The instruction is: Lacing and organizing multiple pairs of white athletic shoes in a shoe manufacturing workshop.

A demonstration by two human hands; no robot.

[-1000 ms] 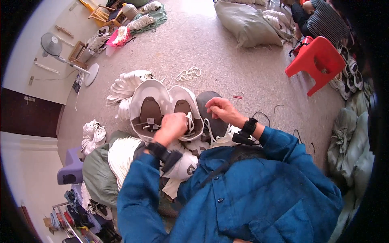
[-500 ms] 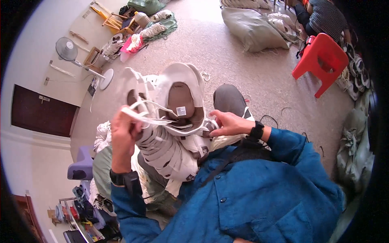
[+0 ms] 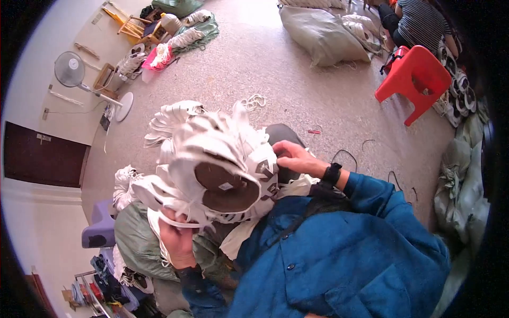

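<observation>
A bundle of white shoes (image 3: 222, 164) with brown insoles, tied together by their laces, is lifted close in front of me and blurred by motion. My left hand (image 3: 177, 241) grips the bundle from below by its laces and edge. My right hand (image 3: 294, 158) rests on the right side of the bundle, above my dark trouser knee (image 3: 281, 135), fingers curled on a shoe. Both wrists carry black bands. My blue jacket (image 3: 339, 259) fills the lower right.
A pile of white shoes (image 3: 167, 116) lies on the floor beyond the bundle. A green sack (image 3: 132, 241) sits at my left, a purple stool (image 3: 98, 233) beside it. A red plastic chair (image 3: 419, 74), grey sacks (image 3: 323, 34), a standing fan (image 3: 71, 71) and another person (image 3: 419, 21) are farther off.
The shoe bundle rose from the floor toward me and swung left and down. My left hand dropped beneath it. My right hand stays on its right side.
</observation>
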